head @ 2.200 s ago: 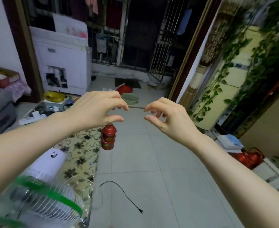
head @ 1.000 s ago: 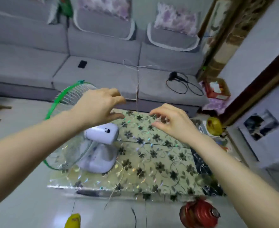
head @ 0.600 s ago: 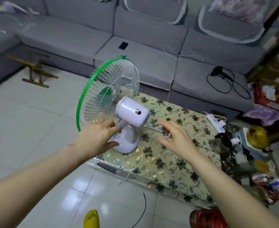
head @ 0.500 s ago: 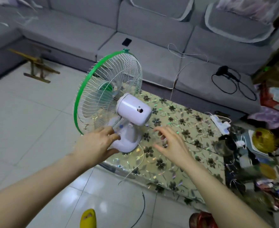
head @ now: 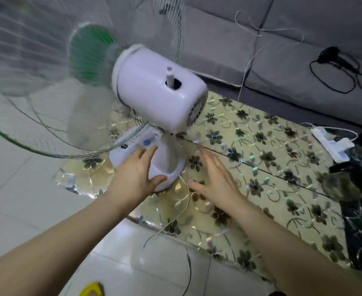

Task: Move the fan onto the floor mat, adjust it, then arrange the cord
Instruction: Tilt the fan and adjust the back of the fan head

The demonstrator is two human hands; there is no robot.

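Observation:
The white fan with its green-rimmed wire cage stands on the left end of the flower-patterned floor mat. My left hand grips the left front of the fan's round base, thumb on the rim. Just right of the base, my right hand hovers with fingers spread and holds nothing. The fan's thin cord runs from the base across the mat edge and curves over the tiled floor toward me.
A grey sofa lies behind the mat with a black corded appliance and a white string on it. A white power strip and dark clutter sit at the mat's right end. A yellow slipper is at the bottom edge.
The view has closed in on the fan. My left hand stays on the base, now gripping it more fully, and my right hand has come closer to the base's right side.

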